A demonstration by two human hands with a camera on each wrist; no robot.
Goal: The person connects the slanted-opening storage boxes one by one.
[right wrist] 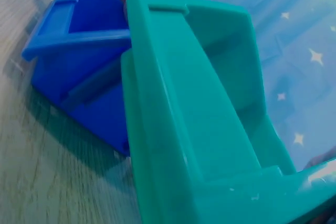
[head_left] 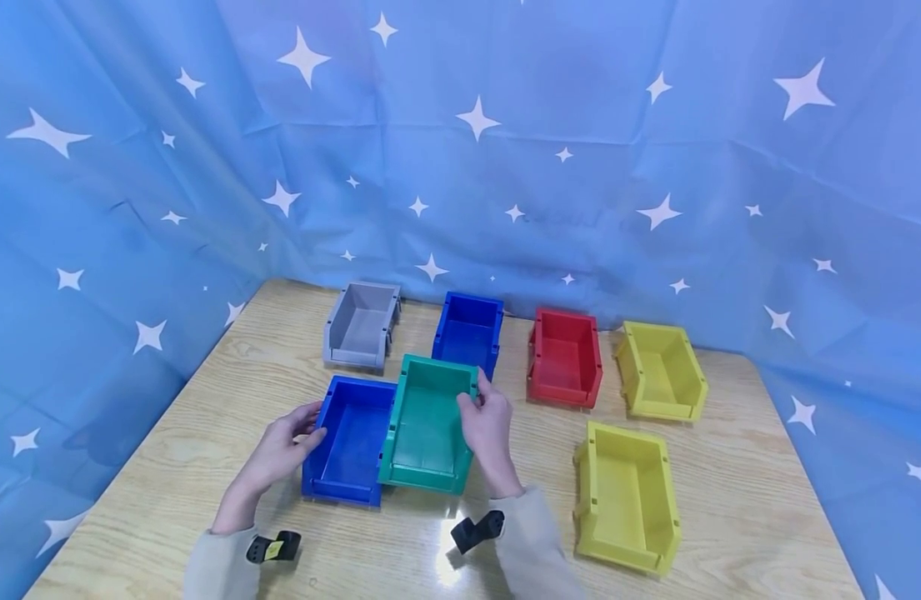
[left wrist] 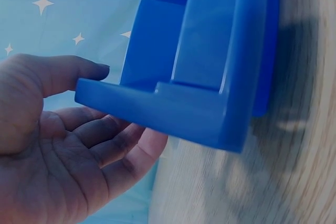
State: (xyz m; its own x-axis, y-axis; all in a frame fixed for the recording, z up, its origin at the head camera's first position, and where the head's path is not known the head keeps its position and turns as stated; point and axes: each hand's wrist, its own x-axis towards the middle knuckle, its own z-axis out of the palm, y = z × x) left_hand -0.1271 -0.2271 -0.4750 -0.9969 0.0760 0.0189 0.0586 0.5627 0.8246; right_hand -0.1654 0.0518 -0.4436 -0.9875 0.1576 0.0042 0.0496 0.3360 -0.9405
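My left hand (head_left: pixel 277 448) holds a blue storage bin (head_left: pixel 352 437) by its left wall. In the left wrist view, the thumb is at the rim of the blue bin (left wrist: pixel 157 40) and the fingers lie beneath it. A green storage bin (head_left: pixel 432 425) is gripped at its right wall by my right hand (head_left: pixel 490 423), thumb towards the inside. The green bin's left edge overlaps the blue bin's right side. In the right wrist view, the green bin (right wrist: pixel 210 103) stands higher than the blue bin (right wrist: pixel 79 61) next to it. Both bins look hollow, with nothing in them.
Behind stand a grey bin (head_left: pixel 361 321), a second blue bin (head_left: pixel 468 323), a red bin (head_left: pixel 565 358) and a yellow bin (head_left: pixel 661 371). Another yellow bin (head_left: pixel 627 498) is to the right, on the wooden table (head_left: pixel 745 500). A starry blue cloth (head_left: pixel 580 200) hangs behind.
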